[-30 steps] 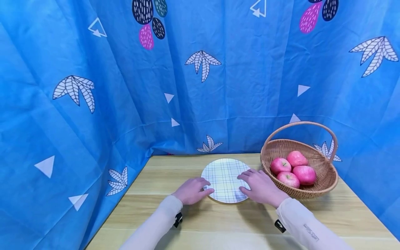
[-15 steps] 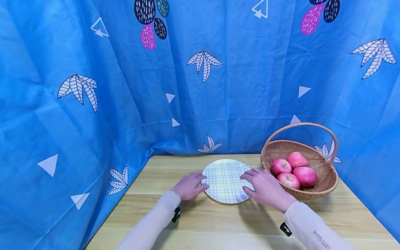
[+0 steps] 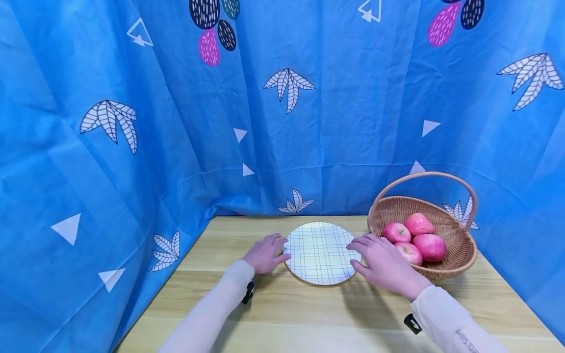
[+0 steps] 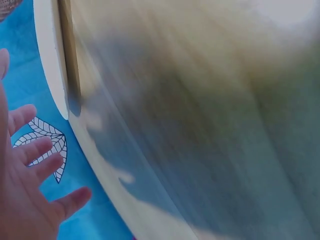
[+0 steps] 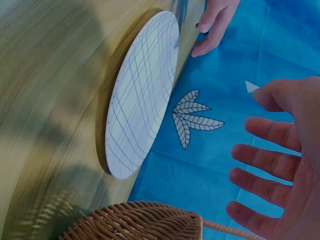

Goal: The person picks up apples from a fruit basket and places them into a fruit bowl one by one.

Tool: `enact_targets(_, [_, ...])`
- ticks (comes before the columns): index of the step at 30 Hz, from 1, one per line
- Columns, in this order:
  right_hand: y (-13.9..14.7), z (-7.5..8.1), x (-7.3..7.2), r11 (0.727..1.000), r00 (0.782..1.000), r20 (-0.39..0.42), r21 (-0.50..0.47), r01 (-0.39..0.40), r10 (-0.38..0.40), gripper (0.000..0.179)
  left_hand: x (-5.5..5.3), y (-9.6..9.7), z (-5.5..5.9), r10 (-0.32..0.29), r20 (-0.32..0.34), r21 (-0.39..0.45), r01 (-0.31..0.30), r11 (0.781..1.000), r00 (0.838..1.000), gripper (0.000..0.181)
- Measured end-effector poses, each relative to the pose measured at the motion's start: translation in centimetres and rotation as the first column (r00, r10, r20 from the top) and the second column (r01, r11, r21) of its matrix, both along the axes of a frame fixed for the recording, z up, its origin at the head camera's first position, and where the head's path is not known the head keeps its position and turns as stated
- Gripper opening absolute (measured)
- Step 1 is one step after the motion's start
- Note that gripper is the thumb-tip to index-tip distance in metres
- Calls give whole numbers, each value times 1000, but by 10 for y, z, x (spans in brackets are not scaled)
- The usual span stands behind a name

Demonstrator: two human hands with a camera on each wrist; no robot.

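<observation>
White, blue-gridded round plate sits on pale wooden worktop between your left hand and right hand, fingers loose, empty; likely stiff, slick, breakable: take opposite rims.

Plate smooth, faintly glossy. Right basket rough woven wicker. Apples smooth, softly shiny. Tabletop smooth, wood-grained. Far curtain creased cloth.

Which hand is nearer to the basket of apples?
Right: the right hand is beside the basket, on its left; the left hand is farther away, across the plate.
</observation>
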State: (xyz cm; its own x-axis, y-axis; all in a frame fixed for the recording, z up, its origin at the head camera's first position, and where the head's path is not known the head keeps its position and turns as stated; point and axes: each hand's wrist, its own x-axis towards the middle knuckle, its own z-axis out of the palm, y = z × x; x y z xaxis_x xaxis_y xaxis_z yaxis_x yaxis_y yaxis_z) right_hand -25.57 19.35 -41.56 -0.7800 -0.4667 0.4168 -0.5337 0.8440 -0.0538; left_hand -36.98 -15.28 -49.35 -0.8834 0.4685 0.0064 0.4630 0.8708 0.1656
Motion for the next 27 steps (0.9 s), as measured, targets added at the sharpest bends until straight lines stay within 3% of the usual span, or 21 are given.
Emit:
enact_targets(8, [5,4,5,1000,1000,3,-9,7,-7,35,-10,4,-5,8,-19,-10,-9,1000,1000,70])
enact_targets(18, [14,5,8,1000,1000,-22,-10,-9,9,33,-24,8,-17,41,38,-54,-39,998,998,79])
enact_targets(24, [19,6,9,1000,1000,-18,1,1,-1,34,-24,11,-15,71,83,-66,-66,996,994,81])
enact_targets(27, [21,7,9,1000,1000,-19,5,8,-8,35,-25,10,-16,58,88,-68,-52,996,994,82])
